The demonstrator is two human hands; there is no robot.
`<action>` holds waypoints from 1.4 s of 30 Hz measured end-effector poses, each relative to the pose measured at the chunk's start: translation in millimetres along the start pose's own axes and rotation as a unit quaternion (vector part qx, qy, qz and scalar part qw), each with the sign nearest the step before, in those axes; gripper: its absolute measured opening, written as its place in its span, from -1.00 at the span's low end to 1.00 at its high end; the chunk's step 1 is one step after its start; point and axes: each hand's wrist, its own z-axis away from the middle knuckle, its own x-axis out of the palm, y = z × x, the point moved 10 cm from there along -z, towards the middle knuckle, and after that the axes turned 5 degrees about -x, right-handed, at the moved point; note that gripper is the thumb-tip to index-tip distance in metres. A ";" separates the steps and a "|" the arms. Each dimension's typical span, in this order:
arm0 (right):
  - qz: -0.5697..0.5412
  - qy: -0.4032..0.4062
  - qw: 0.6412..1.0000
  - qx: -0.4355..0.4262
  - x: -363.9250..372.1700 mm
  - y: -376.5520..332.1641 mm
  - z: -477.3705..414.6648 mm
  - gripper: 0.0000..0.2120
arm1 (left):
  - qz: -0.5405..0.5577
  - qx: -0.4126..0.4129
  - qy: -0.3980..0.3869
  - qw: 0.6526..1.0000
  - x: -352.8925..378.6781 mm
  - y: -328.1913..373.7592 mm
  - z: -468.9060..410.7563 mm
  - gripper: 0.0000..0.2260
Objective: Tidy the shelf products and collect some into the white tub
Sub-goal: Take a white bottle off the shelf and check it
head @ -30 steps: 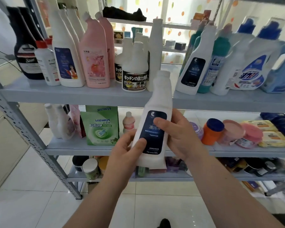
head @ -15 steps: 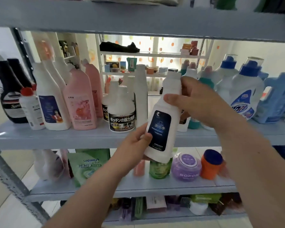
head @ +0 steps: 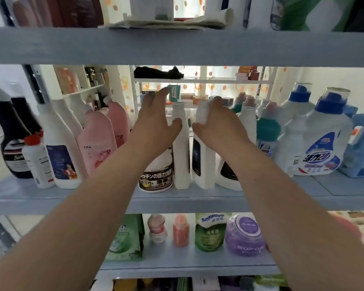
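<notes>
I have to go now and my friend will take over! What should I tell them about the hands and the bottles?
Left hand: open, thumb against the plain white bottle.
Right hand: wrapped over the top of the white bottle with the dark label, which stands upright on the middle shelf between the plain white bottle and another dark-label bottle.
Done: that bottle is standing in the row.
Left: let go, straighten the rest of the shelf, and collect some products. The white tub is not in view, so find it first.
</notes>
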 end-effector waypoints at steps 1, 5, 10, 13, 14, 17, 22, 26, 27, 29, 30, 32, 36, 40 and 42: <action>0.010 -0.004 1.000 -0.002 4.5 0.1 -6.3 -0.34 | -0.013 -0.003 -0.015 1.000 6.2 -1.4 -9.4 -0.35; 0.049 -0.040 0.998 -0.018 24.4 0.8 -35.5 -0.25 | -0.058 -0.020 -0.087 0.994 31.6 -11.0 -36.6 -0.44; 0.146 -0.128 0.980 -0.049 32.0 -0.9 -74.6 -0.36 | -0.069 -0.016 -0.107 0.992 40.8 -16.0 -40.2 -0.38; 0.233 -0.170 0.956 -0.055 32.6 2.7 -91.8 -0.46 | -0.087 -0.012 -0.108 0.990 44.6 -16.3 -39.0 -0.32; 0.248 -0.177 0.951 -0.052 34.6 5.9 -97.2 -0.46 | -0.090 -0.011 -0.106 0.990 45.1 -16.4 -39.1 -0.32; 0.265 -0.183 0.945 -0.049 43.3 13.3 -111.0 -0.45 | -0.094 -0.012 -0.107 0.990 45.8 -16.7 -41.4 -0.32; 0.276 -0.183 0.941 -0.064 56.5 11.7 -125.9 -0.39 | -0.094 -0.015 -0.112 0.989 47.6 -12.0 -45.4 -0.38; 0.282 -0.186 0.939 -0.066 61.1 11.2 -127.5 -0.46 | -0.088 -0.023 -0.107 0.990 49.6 -8.3 -48.0 -0.44; 0.274 -0.181 0.942 -0.066 57.8 10.5 -125.4 -0.50 | -0.083 -0.028 -0.112 0.990 50.4 -8.5 -48.7 -0.45; 0.261 -0.159 0.949 -0.075 46.0 7.4 -120.0 -0.61 | -0.061 -0.037 -0.129 0.989 51.4 -9.5 -50.3 -0.45; 0.260 -0.146 0.951 -0.080 38.4 5.5 -114.5 -0.65 | -0.046 -0.042 -0.138 0.989 51.9 -10.3 -51.0 -0.44; 0.276 -0.116 0.950 -0.087 24.0 -0.6 -96.5 -0.68 | -0.029 -0.047 -0.151 0.987 52.9 -11.5 -52.1 -0.43; 0.323 -0.052 0.939 -0.109 -3.9 -15.9 -48.8 -0.62 | -0.046 -0.042 -0.139 0.988 59.3 -7.3 -51.8 -0.46; 0.256 0.058 0.950 -0.167 -33.4 -11.7 -10.9 -0.55 | -0.037 -0.059 -0.105 0.992 63.4 -6.1 -53.5 -0.49; 0.191 0.137 0.960 -0.151 -50.7 8.5 0.3 -0.56 | -0.016 -0.059 -0.120 0.991 68.4 -1.9 -55.4 -0.50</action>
